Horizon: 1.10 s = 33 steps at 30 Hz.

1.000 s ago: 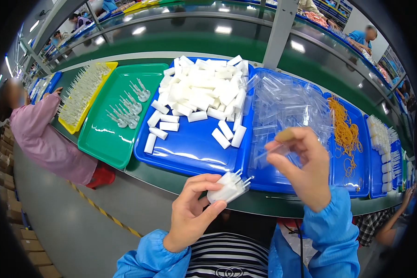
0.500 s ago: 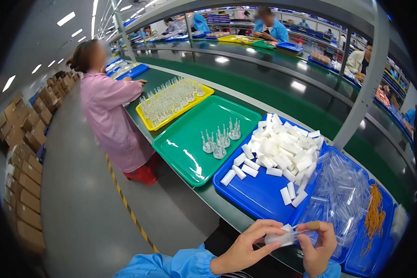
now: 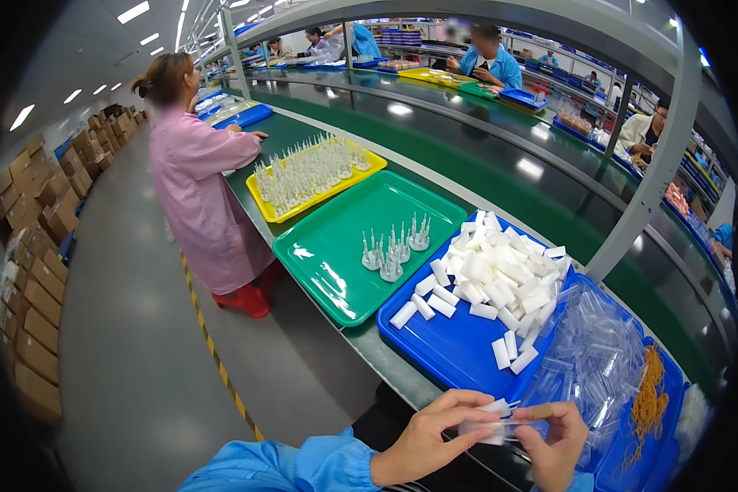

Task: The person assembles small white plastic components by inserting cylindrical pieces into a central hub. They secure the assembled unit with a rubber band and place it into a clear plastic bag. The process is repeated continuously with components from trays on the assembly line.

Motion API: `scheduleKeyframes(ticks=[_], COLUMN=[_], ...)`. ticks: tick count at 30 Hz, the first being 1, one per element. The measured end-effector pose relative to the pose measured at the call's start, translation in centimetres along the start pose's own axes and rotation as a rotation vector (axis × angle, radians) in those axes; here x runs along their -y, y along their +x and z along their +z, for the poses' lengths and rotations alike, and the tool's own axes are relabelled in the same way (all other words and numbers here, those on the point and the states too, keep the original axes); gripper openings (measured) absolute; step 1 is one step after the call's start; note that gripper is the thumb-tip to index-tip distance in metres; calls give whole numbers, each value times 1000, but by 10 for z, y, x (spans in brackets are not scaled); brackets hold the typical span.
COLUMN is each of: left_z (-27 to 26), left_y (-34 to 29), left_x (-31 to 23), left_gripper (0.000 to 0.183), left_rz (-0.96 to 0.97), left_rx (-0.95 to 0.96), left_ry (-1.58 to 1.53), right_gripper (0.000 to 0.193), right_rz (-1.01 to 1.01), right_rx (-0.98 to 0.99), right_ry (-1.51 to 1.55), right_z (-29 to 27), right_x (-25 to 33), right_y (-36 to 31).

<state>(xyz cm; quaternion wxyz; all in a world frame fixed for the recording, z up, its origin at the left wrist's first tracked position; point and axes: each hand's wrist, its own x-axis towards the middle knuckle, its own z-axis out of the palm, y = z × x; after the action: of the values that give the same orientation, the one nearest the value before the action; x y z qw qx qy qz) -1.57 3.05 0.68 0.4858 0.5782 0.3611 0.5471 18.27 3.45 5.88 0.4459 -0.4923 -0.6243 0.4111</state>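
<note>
Low at the front, my left hand (image 3: 422, 441) is closed around a small bundle of white block pieces (image 3: 495, 406) and clear plastic. My right hand (image 3: 556, 439) meets it from the other side, thumb and index finger pinching a clear plastic tube (image 3: 517, 423) at the bundle's end. Thin stems stick out of the bundle toward the right hand. Just beyond the hands, a blue tray (image 3: 443, 353) carries a heap of white rectangular pieces (image 3: 500, 266). Many clear plastic tubes (image 3: 590, 353) lie in another blue tray to its right.
Orange rubber bands (image 3: 649, 394) lie in a blue tray at far right. A green tray (image 3: 328, 266) holds several clear stemmed clusters (image 3: 392, 261); a yellow tray (image 3: 277, 215) beyond holds many more. A person in pink (image 3: 201, 172) sits at the left. A metal post (image 3: 648, 172) rises behind the trays.
The bundle has turned slightly in my fingers, and a white piece shows more plainly at its top. Both hands stay close together; the whole view has shifted a little.
</note>
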Motion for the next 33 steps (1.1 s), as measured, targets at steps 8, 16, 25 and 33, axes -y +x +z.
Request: scheduleKeyframes(ticks=[8,16,25,33], left_z=[0,-7,-2,-12], left_y=[3,-2,2,10], left_x=[-5,2,-2,-4], left_gripper=[27,33,46,34], left_rz=[82,16,4,-308], left_rx=[-15,2,61,421], left_ry=[59,-247,-250,-430], right_gripper=[26,32,36,35], right_rz=[-30,88,41,-66], right_rx=[-62,5,89,297], right_ry=[7,222,227,-19], right_z=[8,-6,-8,-18], right_x=[-11,-3,-10,-8], right_y=[8,15,11,-4])
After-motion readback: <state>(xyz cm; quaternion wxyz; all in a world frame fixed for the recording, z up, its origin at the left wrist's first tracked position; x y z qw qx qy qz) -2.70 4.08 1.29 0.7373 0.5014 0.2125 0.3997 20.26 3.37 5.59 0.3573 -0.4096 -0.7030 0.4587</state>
